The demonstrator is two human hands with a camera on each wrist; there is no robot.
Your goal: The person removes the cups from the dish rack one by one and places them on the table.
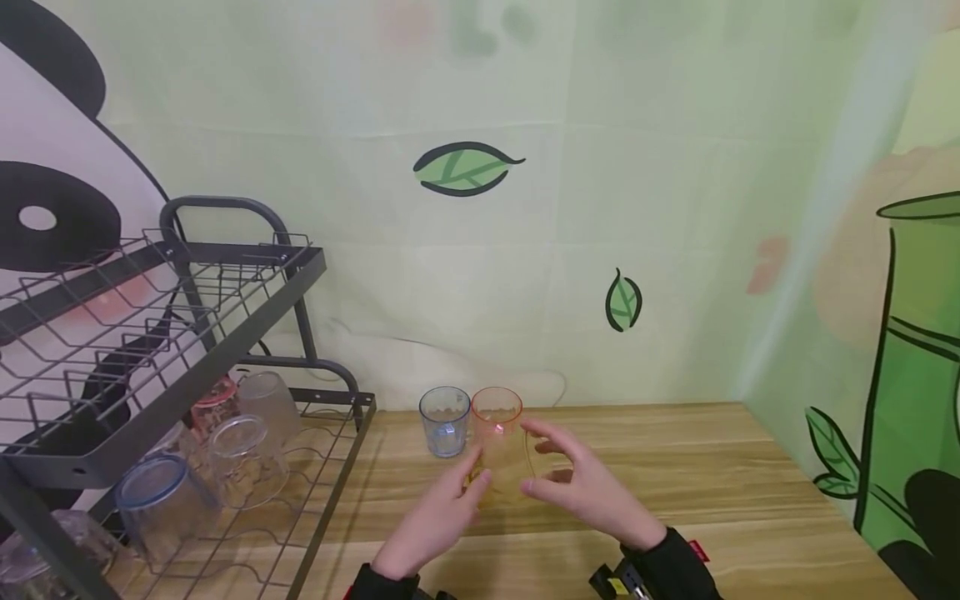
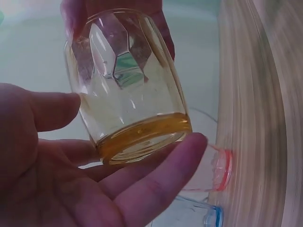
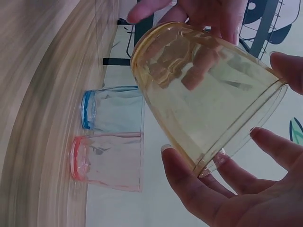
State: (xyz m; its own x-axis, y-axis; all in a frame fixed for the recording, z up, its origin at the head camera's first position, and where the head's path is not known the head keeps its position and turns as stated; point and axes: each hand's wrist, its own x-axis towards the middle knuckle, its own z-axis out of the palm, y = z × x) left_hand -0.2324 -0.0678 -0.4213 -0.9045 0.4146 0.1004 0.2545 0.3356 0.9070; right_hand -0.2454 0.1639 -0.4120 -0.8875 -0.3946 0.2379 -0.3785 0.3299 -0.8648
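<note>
In the head view's lower centre, the left hand (image 1: 438, 517) and the right hand (image 1: 596, 493) together hold a yellow glass (image 1: 504, 468); its amber base (image 2: 147, 132) is clear in the left wrist view, unclear from the head.

Clear amber faceted glass tumbler (image 2: 130, 101) was held up, tilted, between left hand (image 1: 441, 512) and right hand (image 1: 592, 490). Thicker, darker base faced the left hand, mouth the right.
</note>
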